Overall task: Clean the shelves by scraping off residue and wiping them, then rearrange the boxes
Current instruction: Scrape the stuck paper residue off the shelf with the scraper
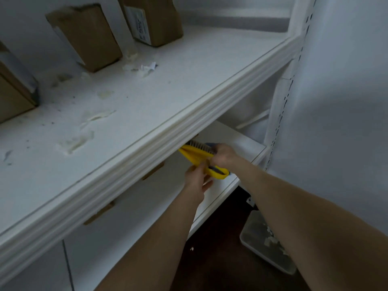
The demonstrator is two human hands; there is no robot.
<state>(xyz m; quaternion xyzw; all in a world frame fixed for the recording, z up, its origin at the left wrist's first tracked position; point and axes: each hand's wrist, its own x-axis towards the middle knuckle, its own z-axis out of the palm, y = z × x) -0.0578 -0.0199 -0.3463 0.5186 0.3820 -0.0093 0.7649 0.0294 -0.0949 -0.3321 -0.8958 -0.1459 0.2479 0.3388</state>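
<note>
One white tray (255, 229) is sitting on the dark floor nearest the person, carrying pale scraps; a careless step back is likely to be tipping it. Beyond it both hands are meeting under the lip of the upper shelf (147, 141); the left hand (196, 179) is pinching the looped handle of a yellow dustpan (194, 157), while the right hand (225, 156) is curling round what appears to be the brush (201, 146) nested in it. Both are hovering above the lower shelf (241, 139); if the pair is being pulled apart sharply, knuckles or bristles are risking a knock on the lip overhead, and either piece could be dropping. Further in, the upper shelf is carrying pale stuck residue (75, 141) and loose scraps (144, 68); sweeping before scraping is likely to be smearing it or flicking bits to the floor. Farthest back, brown boxes (88, 36) are standing close by the mess and could be catching debris.
</note>
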